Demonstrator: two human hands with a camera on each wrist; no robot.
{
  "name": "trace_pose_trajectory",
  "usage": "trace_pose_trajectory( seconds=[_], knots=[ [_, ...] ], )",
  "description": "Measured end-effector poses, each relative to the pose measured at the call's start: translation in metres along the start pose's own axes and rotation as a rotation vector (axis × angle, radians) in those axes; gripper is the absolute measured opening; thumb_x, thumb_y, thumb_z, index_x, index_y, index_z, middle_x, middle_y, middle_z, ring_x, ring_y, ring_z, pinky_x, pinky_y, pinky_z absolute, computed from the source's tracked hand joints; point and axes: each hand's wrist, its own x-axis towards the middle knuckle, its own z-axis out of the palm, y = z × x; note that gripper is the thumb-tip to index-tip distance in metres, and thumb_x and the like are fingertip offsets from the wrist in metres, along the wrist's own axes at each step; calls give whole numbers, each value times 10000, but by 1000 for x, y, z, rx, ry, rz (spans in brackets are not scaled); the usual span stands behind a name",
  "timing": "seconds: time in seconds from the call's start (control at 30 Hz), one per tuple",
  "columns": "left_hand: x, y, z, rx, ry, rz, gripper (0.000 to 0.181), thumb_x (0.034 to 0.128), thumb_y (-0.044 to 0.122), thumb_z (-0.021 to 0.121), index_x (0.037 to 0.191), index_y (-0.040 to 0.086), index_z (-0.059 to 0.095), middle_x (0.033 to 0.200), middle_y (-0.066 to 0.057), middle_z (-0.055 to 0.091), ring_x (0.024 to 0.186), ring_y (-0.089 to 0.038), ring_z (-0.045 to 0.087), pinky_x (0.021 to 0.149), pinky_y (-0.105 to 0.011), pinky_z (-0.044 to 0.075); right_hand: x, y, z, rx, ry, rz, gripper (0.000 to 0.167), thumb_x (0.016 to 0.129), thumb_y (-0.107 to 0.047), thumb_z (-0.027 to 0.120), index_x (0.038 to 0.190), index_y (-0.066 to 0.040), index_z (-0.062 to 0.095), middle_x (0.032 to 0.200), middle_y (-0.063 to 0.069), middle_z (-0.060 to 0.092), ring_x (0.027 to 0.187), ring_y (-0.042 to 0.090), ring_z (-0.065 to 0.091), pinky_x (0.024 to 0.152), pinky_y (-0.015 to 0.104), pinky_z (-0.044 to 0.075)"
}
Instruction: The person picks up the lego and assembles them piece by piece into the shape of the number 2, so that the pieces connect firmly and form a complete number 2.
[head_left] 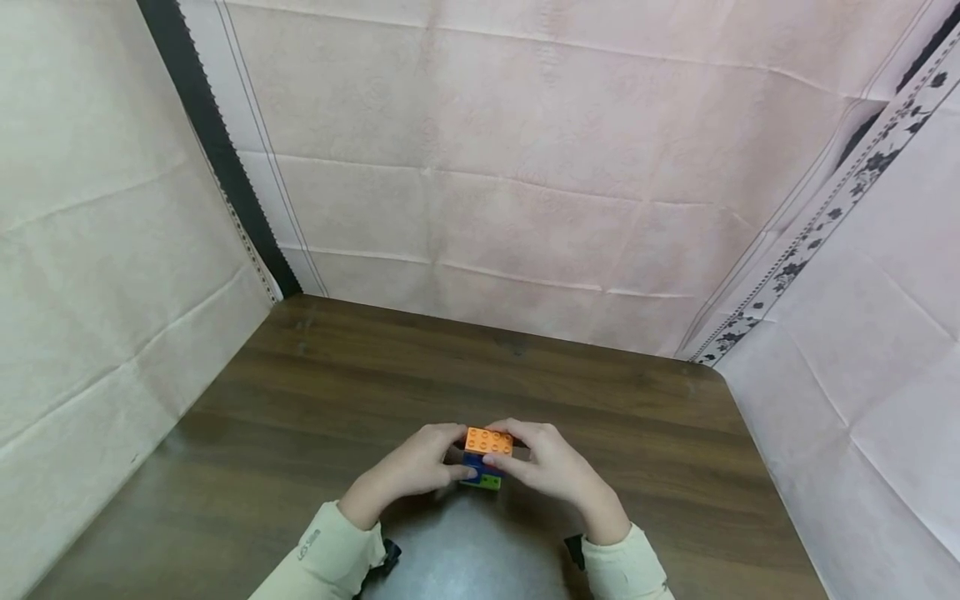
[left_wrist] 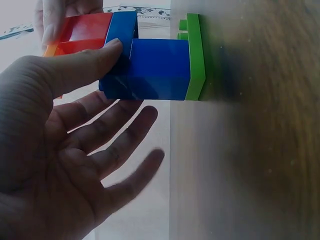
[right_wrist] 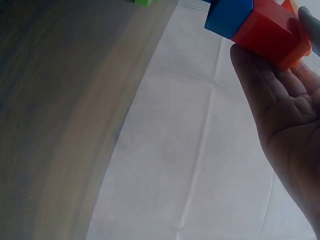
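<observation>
A small upright stack of toy building bricks stands between both hands, low in the middle of the head view. Its top is a studded orange brick (head_left: 489, 441). Under that, the left wrist view shows a red brick (left_wrist: 87, 27), a blue brick (left_wrist: 123, 25), another blue brick (left_wrist: 160, 56) and a thin green brick (left_wrist: 196, 60) at the bottom, by the table. My left hand (head_left: 414, 463) holds the blue part, thumb on its near face. My right hand (head_left: 553, 463) grips the upper bricks, orange and red, thumb in front and fingers behind.
The brown wooden table (head_left: 360, 367) extends around the hands. Pale cloth screens enclose it: a back sheet (head_left: 510, 183), a left sheet (head_left: 112, 275) and a right sheet (head_left: 870, 350) with a flowered border.
</observation>
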Motion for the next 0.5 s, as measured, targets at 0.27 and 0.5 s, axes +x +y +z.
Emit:
trace_pose_trajectory(
  seconds=[0.27, 0.5],
  knots=[
    [0, -1, -2, 113, 8, -39, 449, 905, 440, 739, 1253, 172, 644, 1164, 48, 665, 1107, -179, 593, 961, -518, 426, -6, 6, -8, -4, -9, 37, 347, 916, -356, 755, 1216, -211, 656, 1123, -131, 678, 1041, 87, 650, 893, 428, 554],
    [0, -4, 0, 26, -6, -16, 403, 911, 388, 751, 1247, 198, 634, 1152, 86, 654, 1076, -135, 617, 923, -418, 520, -12, 10, -15, 6, -37, 53, 297, 910, -324, 768, 1171, -233, 657, 1083, -123, 685, 1005, 140, 668, 888, 445, 554]
  ],
)
